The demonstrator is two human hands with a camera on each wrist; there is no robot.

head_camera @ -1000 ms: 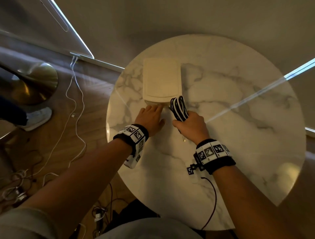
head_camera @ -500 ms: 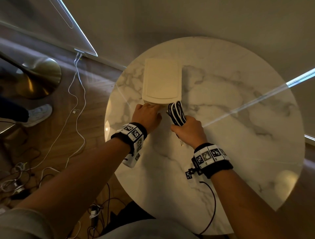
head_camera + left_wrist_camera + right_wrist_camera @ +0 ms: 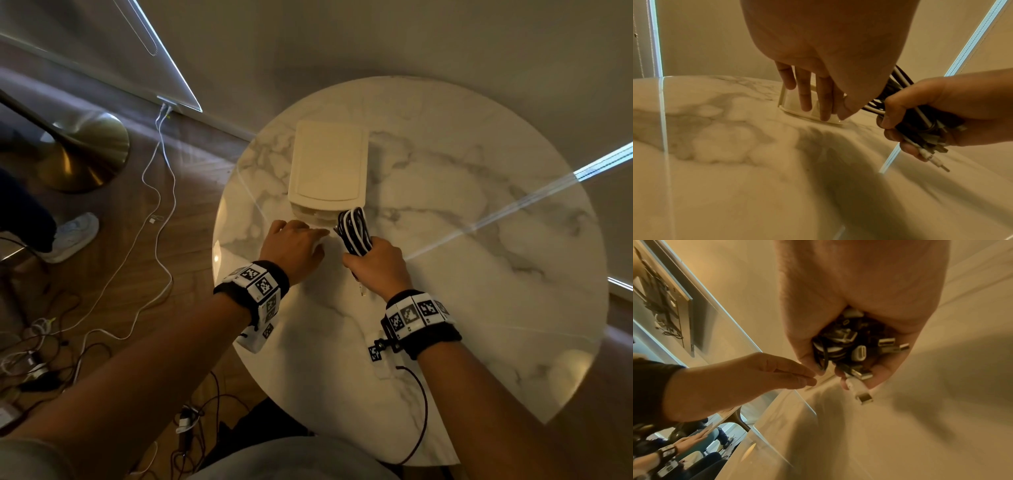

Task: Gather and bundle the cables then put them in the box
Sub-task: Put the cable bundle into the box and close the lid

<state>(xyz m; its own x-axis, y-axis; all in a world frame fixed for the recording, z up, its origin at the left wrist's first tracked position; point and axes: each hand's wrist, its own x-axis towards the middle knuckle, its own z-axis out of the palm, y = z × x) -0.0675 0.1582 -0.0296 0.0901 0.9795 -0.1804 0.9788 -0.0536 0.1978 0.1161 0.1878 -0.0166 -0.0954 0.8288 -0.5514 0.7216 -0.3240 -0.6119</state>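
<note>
Right hand (image 3: 376,263): gripping the cable bundle (image 3: 354,231) in a closed fist; connector ends are protruding below the fingers (image 3: 892,104).
Cable bundle: black and white loops are standing up out of the fist, just beside the box's near right corner.
Left hand (image 3: 294,248): fingers are extending nearly straight, tips touching the near end of the box (image 3: 328,164); holding nothing.
Box: cream, lid closed, sitting on the round marble table (image 3: 479,240).
Floor (image 3: 102,274): loose cables are lying beside a brass lamp base (image 3: 84,150).
</note>
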